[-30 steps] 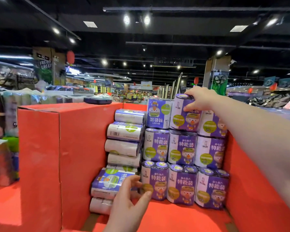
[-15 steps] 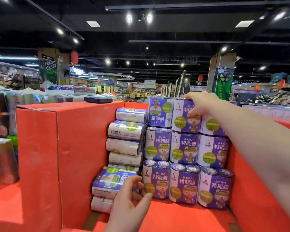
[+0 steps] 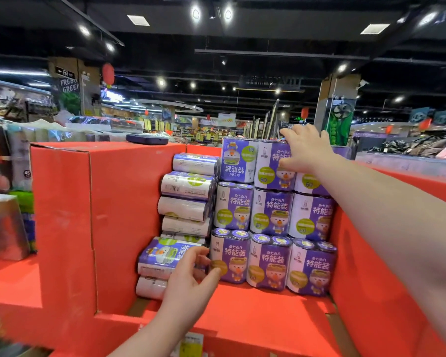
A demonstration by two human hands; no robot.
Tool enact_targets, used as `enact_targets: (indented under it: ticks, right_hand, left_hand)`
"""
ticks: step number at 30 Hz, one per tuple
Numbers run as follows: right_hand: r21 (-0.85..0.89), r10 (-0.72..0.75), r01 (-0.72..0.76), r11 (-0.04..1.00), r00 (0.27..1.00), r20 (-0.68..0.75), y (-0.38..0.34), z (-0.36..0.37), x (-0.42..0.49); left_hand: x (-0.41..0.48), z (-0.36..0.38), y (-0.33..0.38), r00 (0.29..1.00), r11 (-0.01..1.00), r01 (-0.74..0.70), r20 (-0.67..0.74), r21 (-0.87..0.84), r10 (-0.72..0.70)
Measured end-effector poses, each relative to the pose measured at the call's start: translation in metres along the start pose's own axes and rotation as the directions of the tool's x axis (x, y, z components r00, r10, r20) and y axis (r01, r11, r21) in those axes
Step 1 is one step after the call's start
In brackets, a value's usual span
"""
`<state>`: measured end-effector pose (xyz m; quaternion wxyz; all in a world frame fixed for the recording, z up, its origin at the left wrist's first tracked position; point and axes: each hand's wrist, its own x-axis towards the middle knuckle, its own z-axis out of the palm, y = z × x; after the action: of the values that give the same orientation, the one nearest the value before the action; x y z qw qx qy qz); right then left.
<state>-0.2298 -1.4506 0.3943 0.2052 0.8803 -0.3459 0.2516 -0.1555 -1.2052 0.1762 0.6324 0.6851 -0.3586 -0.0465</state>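
Curling over the upper end of the top pack (image 3: 268, 173), the fingers (image 3: 290, 132) of the right hand (image 3: 307, 150) lay close together while the thumb pressed on its purple front, so the hand gripped the pack's top edge. The fingertips beyond that edge were hidden. This pack stood in the middle of the top row of the stack, touching an upside-down pack (image 3: 238, 161) on one side. Its other neighbour (image 3: 309, 184) was mostly covered by the right wrist.

Lower down, the fingers (image 3: 198, 253) of the left hand (image 3: 188, 284) were bent and bunched against the near end of the lying pack (image 3: 162, 253), with the thumb stretched across the front of the bottom pack (image 3: 236, 256). Whether they pinched the wrapping or only touched it could not be told, since the hand's back hid the contact. The lying pack sat low at the stack's left side, on another roll pack (image 3: 150, 287) whose end the hand concealed.

Both packs sat inside the red bin (image 3: 124, 215), whose near wall was cut off at the bottom edge. A dark device (image 3: 147, 139) lay on the bin's top. A label (image 3: 192, 340) on the front was half hidden by the left forearm and unreadable. The right forearm ran out of view at the right edge.
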Motion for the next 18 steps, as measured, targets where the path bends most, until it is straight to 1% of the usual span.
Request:
enact_targets:
  ticks: [3, 6, 8, 9, 11, 13, 16, 18]
  right_hand:
    - [-0.014, -0.008, 0.009, 1.0, 1.0, 0.015, 0.001, -0.012, -0.02]
    - [-0.027, -0.053, 0.053, 0.998, 0.998, 0.02, 0.0, -0.02, -0.049]
    - [-0.034, -0.09, 0.092, 0.995, 0.995, 0.045, -0.003, -0.026, -0.072]
    - [-0.041, -0.112, 0.115, 0.992, 0.991, 0.078, -0.007, -0.028, -0.085]
    - [-0.054, -0.165, 0.175, 0.983, 0.975, 0.152, -0.015, -0.027, -0.111]
    - [-0.042, -0.231, 0.245, 0.969, 0.948, 0.218, -0.027, -0.022, -0.139]
    - [0.038, -0.33, 0.333, 0.942, 0.9, 0.284, -0.047, -0.016, -0.182]
    - [0.09, -0.389, 0.38, 0.921, 0.876, 0.286, -0.064, -0.014, -0.208]
  left_hand:
    - [-0.003, 0.001, 0.007, 1.0, 1.0, 0.005, -0.01, 0.014, -0.005]
    - [-0.008, 0.002, 0.012, 1.0, 0.998, -0.019, 0.006, 0.059, 0.019]
    - [-0.011, 0.002, 0.013, 0.999, 0.989, -0.045, 0.001, 0.143, 0.046]
    - [-0.011, 0.002, 0.012, 0.998, 0.975, -0.065, 0.0, 0.213, 0.067]
    - [-0.011, 0.002, 0.012, 0.993, 0.917, -0.112, 0.024, 0.382, 0.112]
    - [-0.016, 0.001, 0.014, 0.99, 0.843, -0.143, 0.07, 0.519, 0.125]
    - [-0.032, -0.006, 0.023, 0.981, 0.735, -0.195, 0.145, 0.649, 0.133]
    - [-0.047, -0.017, 0.023, 0.971, 0.617, -0.236, 0.206, 0.751, 0.121]
